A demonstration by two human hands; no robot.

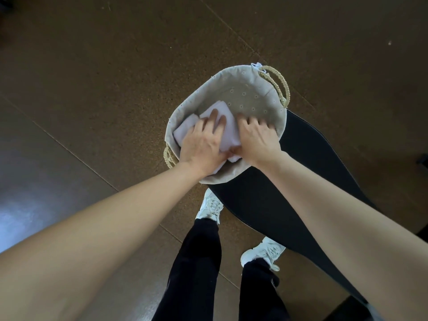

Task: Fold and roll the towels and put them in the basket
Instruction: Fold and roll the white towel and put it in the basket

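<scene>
A round woven basket (231,72) with a beige fabric liner and two straw handles stands at the end of a black bench. Inside it lies a pale pink rolled towel (228,126), and a second pale towel (183,132) sits to its left. My left hand (203,144) rests on top of the pink towel with its fingers spread over it. My right hand (258,137) presses on the towel's right side, thumb tucked under its near end. Both hands are inside the basket and hide much of the towel.
The black bench (301,158) runs from under the basket toward the lower right. A brown cork floor (115,77) surrounds everything. My legs in black trousers and white sneakers (209,206) stand just left of the bench.
</scene>
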